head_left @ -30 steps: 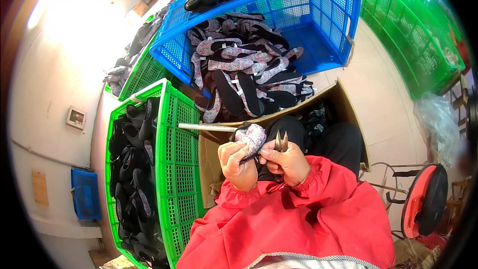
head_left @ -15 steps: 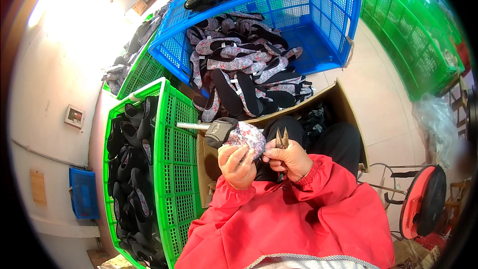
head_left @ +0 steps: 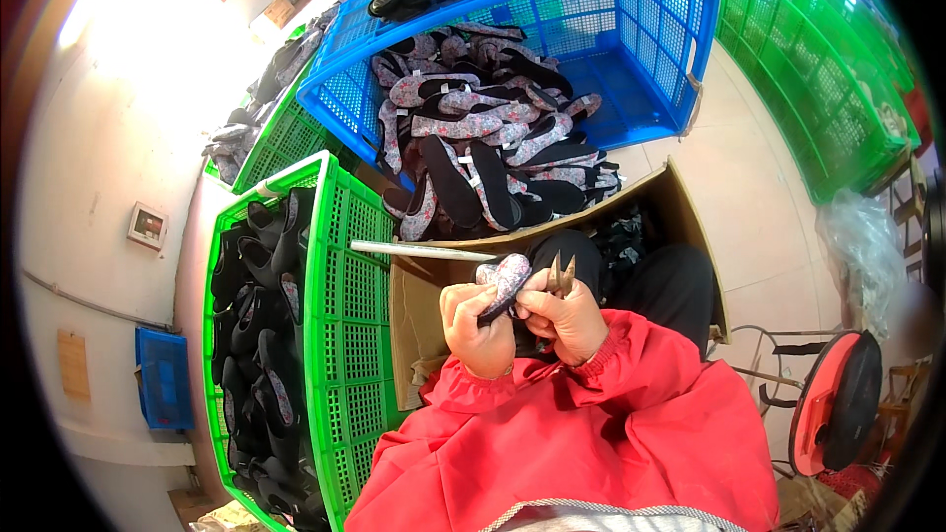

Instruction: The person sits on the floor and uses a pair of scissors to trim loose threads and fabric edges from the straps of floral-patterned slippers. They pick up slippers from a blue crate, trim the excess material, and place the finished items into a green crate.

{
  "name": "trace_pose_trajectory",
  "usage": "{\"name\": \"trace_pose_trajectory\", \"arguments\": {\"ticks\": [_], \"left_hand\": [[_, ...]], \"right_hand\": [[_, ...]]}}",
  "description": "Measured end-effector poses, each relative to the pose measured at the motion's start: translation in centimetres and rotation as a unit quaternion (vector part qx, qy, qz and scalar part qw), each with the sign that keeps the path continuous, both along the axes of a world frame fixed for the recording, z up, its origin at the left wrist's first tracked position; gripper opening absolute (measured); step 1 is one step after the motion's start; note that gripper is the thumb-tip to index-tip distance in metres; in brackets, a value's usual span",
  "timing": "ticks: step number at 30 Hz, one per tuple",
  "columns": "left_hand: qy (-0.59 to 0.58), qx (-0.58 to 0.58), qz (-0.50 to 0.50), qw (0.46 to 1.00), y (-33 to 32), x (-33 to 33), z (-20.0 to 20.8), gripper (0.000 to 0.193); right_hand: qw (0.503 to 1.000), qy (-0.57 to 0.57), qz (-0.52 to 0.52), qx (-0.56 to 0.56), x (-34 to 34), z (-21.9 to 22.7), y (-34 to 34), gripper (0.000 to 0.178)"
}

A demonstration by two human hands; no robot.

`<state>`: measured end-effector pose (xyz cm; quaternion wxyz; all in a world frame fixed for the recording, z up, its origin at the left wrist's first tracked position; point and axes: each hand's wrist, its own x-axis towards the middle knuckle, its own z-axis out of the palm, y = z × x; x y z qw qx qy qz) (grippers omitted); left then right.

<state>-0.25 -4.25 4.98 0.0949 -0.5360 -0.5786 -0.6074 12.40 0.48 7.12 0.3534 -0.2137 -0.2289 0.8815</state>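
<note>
My left hand (head_left: pixel 475 325) grips a small flowered cloth shoe (head_left: pixel 503 279) with a dark sole, held up in front of my chest. My right hand (head_left: pixel 560 317) touches the shoe's edge and holds small metal snips (head_left: pixel 562 274), their points up beside the shoe. Both sleeves are red (head_left: pixel 591 424). Under my hands stands an open cardboard box (head_left: pixel 419 320) with dark scraps in it.
A green crate (head_left: pixel 335 335) of dark shoes stands at my left. Ahead, a blue crate (head_left: pixel 650 30) spills many flowered shoes (head_left: pixel 483 148). More green crates (head_left: pixel 818 69) line the right. A red stool (head_left: pixel 838 414) is at the lower right.
The shoe has been turned in my left hand from its flowered side to more edge-on. My right hand with the snips has come in against the shoe.
</note>
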Motion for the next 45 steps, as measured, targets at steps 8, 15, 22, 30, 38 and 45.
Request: {"name": "trace_pose_trajectory", "arguments": {"ticks": [8, 15, 22, 30, 38, 45], "left_hand": [[-0.193, -0.021, -0.072, 0.978, -0.1, 0.0, -0.8, 0.037], [-0.231, -0.030, -0.108, 0.966, 0.0, -0.6, -1.1, 0.040], [-0.292, -0.027, -0.127, 0.948, -0.1, -0.8, -1.3, 0.041], [-0.325, -0.014, -0.146, 0.934, -0.1, -0.6, -1.1, 0.040], [-0.308, -0.016, -0.135, 0.941, -0.2, -0.6, -1.4, 0.040], [-0.322, -0.024, -0.127, 0.938, -0.3, -1.4, 0.6, 0.035]], "right_hand": [[0.999, -0.040, -0.024, 0.021, -0.7, 0.5, -0.2, 0.006], [0.995, -0.058, -0.037, 0.069, -1.1, 0.6, -0.2, 0.003], [0.989, -0.073, -0.062, 0.112, -1.5, 1.1, -0.3, 0.003], [0.988, -0.082, -0.054, 0.115, -1.6, 1.0, -0.2, 0.003], [0.984, -0.098, -0.040, 0.145, -1.4, 0.7, 0.0, 0.005], [0.977, -0.130, -0.080, 0.146, -1.2, -0.3, -0.5, 0.009]]}}
